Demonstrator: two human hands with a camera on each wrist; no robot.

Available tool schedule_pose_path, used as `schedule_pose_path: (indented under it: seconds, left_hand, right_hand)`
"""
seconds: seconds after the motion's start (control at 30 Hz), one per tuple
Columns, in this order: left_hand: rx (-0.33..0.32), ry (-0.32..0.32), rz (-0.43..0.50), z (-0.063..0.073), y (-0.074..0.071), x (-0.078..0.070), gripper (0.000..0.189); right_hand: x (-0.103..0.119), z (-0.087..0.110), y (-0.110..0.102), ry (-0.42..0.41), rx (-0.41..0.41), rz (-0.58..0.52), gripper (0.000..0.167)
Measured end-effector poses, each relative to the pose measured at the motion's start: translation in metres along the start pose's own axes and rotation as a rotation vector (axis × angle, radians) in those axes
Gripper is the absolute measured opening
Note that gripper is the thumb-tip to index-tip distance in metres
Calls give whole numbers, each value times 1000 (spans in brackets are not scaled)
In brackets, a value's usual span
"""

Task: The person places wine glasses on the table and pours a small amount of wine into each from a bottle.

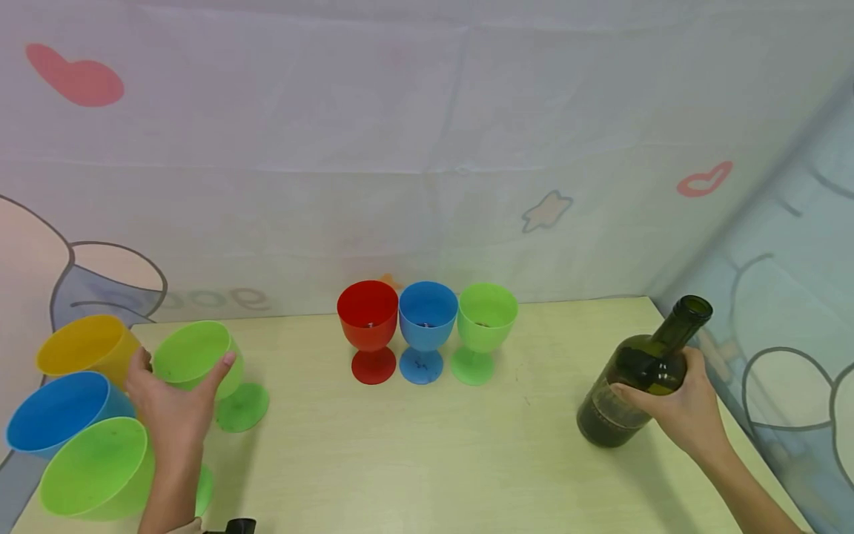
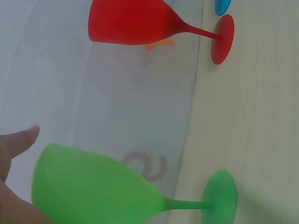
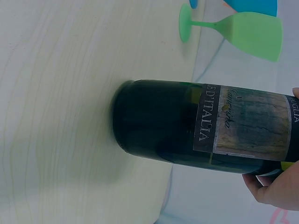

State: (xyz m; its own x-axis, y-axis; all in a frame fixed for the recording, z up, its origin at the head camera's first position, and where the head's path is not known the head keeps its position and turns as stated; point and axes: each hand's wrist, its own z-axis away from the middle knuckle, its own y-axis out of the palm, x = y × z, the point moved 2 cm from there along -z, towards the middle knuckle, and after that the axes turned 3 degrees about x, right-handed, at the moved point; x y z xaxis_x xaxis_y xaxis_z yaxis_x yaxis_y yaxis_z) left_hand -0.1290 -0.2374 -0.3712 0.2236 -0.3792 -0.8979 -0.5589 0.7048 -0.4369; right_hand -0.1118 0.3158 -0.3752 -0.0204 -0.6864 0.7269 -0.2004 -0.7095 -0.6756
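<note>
My left hand is spread beside a green goblet, thumb and fingers on either side of its bowl. In the left wrist view the thumb stands apart from that goblet, which is upright on the table; whether other fingers touch it, I cannot tell. At the right, my right hand grips a dark green wine bottle round its upper body, the thumb across the near side. The bottle's label shows in the right wrist view. Its base is at or just over the tabletop; contact is unclear.
A red goblet, a blue goblet and another green goblet stand in a row at the table's back edge. Left of my left hand are yellow, blue and green goblets. A printed cloth hangs behind.
</note>
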Motion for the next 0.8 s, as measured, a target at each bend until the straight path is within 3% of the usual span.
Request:
schedule_pose_path:
  seconds: [0.2,0.5,0.8]
  left_hand:
    - [22,-75,71,-3,2,4,103]
    - [50,-137,129,-6,5,10,105]
    - [48,-148,141,-8,7,15,105]
  right_hand:
    - [0,0,0,7,2,-4,85]
    - [0,0,0,9,2,-2,85]
    - [0,0,0,7,-5,-3,84]
